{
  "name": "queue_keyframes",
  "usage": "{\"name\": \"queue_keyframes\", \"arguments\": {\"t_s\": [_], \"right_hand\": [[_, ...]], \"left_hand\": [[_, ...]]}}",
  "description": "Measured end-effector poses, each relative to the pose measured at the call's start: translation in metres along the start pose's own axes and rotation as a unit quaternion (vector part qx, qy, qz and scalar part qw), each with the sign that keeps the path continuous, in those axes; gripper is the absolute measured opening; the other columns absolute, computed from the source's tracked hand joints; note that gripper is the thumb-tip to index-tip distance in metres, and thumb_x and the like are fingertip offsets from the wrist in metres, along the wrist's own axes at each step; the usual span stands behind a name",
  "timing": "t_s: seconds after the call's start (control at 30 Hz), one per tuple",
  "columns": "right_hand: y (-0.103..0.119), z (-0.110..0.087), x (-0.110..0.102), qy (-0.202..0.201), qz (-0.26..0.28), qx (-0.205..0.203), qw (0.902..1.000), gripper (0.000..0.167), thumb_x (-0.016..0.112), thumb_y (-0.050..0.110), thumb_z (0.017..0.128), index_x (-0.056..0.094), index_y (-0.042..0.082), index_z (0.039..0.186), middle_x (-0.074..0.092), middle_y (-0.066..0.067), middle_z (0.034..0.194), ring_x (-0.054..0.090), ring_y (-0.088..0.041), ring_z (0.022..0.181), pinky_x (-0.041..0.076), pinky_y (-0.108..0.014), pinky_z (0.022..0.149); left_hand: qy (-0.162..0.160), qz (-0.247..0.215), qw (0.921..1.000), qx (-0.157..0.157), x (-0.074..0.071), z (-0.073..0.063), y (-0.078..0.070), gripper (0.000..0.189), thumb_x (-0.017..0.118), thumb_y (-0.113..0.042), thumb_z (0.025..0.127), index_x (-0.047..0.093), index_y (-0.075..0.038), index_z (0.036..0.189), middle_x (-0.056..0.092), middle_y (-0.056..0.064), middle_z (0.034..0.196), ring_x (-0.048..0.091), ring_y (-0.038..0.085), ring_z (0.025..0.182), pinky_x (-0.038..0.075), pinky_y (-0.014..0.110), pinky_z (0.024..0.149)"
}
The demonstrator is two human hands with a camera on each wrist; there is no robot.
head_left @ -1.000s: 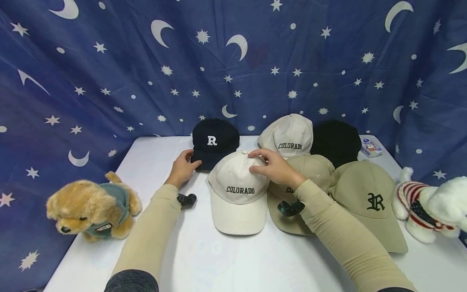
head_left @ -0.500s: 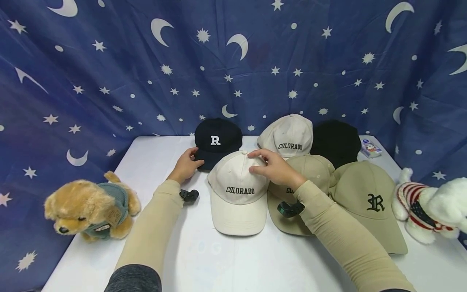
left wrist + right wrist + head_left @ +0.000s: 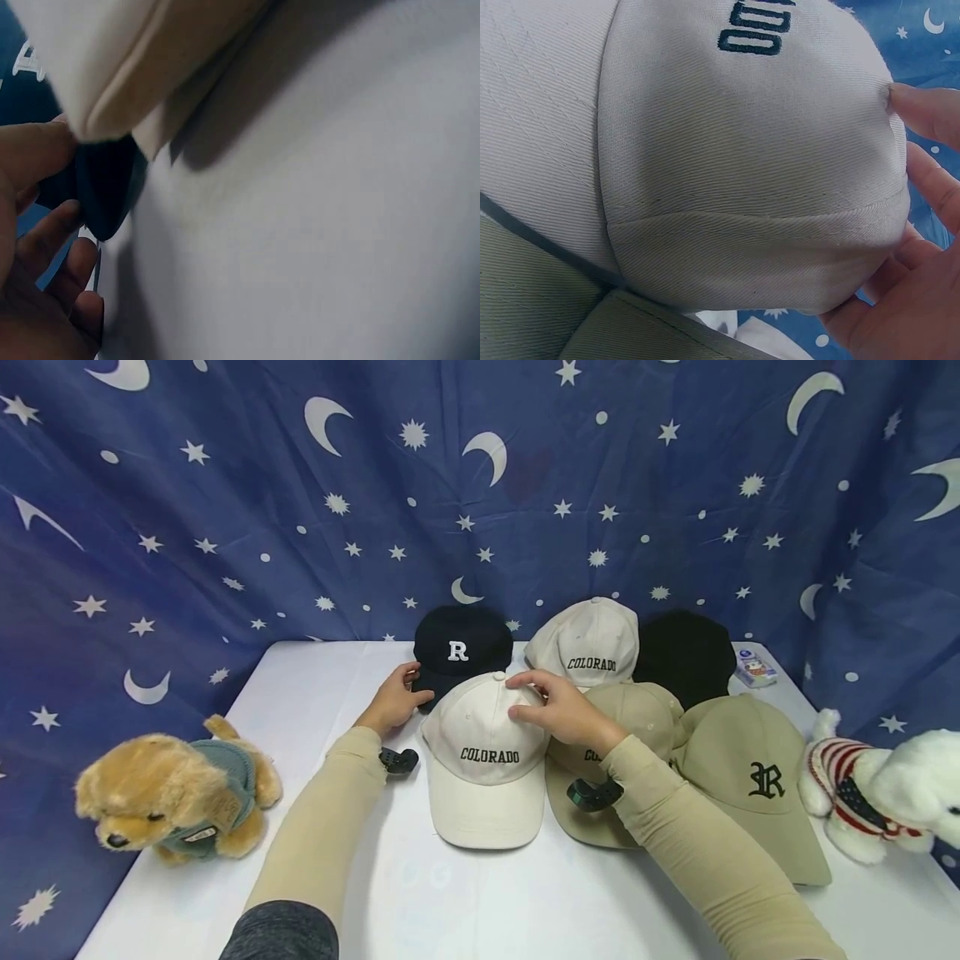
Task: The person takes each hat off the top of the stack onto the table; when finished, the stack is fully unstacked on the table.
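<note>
My left hand pinches the brim of a black baseball cap with a white R, thumb above and fingers below. In the left wrist view, that dark brim sits between thumb and fingers, partly behind a pale cap edge. My right hand holds the crown of an off-white cap lettered COLORADO, which stands in front of the black one and overlaps it. The right wrist view shows the thumb on this crown and the other fingers around its side, partly hidden.
Right of my hands stand a second off-white cap, a plain black cap, a khaki COLORADO cap and a khaki R cap. Plush dogs sit left and right. A small packet lies at the back right.
My left hand has slid the black R cap to the right, closer behind the off-white cap. My right hand and the off-white cap have stayed in place. The head view has shifted slightly.
</note>
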State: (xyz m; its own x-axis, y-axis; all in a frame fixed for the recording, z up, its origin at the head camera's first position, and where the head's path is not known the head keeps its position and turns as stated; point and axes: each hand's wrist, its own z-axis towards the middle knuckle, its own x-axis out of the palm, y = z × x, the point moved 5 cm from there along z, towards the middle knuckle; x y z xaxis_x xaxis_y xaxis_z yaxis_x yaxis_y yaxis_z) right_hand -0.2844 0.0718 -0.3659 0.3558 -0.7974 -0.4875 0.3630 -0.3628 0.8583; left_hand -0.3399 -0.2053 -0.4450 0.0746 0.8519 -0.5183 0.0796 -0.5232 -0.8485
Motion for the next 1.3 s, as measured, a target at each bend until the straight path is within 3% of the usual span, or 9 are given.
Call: {"name": "queue_keyframes", "arguments": {"t_s": [0.27,0.77,1.1,1.3], "right_hand": [[0.002,-0.001,0.001,-0.001,0.013,0.003,0.9999,0.04,0.074,0.009,0.087,0.065,0.001,0.125,0.061,-0.015,0.13,0.056,-0.025,0.115,0.043,-0.041,0.102],[0.0,-0.003,0.002,-0.001,0.014,0.0,0.9999,0.039,0.074,0.008,0.087,0.065,0.001,0.125,0.061,-0.015,0.129,0.056,-0.026,0.115,0.044,-0.042,0.101],[-0.001,-0.003,0.001,0.0,0.012,-0.005,0.9999,0.04,0.075,0.009,0.088,0.066,0.001,0.125,0.061,-0.015,0.129,0.056,-0.027,0.114,0.044,-0.042,0.1],[-0.001,-0.003,0.0,-0.001,0.005,-0.005,1.0,0.039,0.074,0.009,0.088,0.066,0.002,0.125,0.062,-0.014,0.128,0.057,-0.026,0.111,0.045,-0.041,0.097]], "left_hand": [[0.005,-0.017,0.9998,0.009,0.009,0.003,-0.005,0.068,0.066,-0.01,0.096,0.032,-0.004,0.154,0.045,0.019,0.15,0.035,0.035,0.142,0.029,0.04,0.116],[0.01,0.04,0.999,0.019,0.014,0.002,-0.012,0.048,0.062,-0.017,0.099,0.05,-0.002,0.143,0.052,0.015,0.145,0.043,0.034,0.137,0.033,0.042,0.113],[0.05,0.053,0.9971,0.023,0.022,0.004,-0.018,0.046,0.057,-0.015,0.103,0.047,0.0,0.145,0.047,0.019,0.148,0.039,0.034,0.14,0.031,0.043,0.115],[0.05,0.035,0.9976,0.033,0.019,0.003,-0.021,0.05,0.06,-0.016,0.101,0.045,0.003,0.145,0.046,0.019,0.149,0.04,0.034,0.14,0.032,0.042,0.114]]}}
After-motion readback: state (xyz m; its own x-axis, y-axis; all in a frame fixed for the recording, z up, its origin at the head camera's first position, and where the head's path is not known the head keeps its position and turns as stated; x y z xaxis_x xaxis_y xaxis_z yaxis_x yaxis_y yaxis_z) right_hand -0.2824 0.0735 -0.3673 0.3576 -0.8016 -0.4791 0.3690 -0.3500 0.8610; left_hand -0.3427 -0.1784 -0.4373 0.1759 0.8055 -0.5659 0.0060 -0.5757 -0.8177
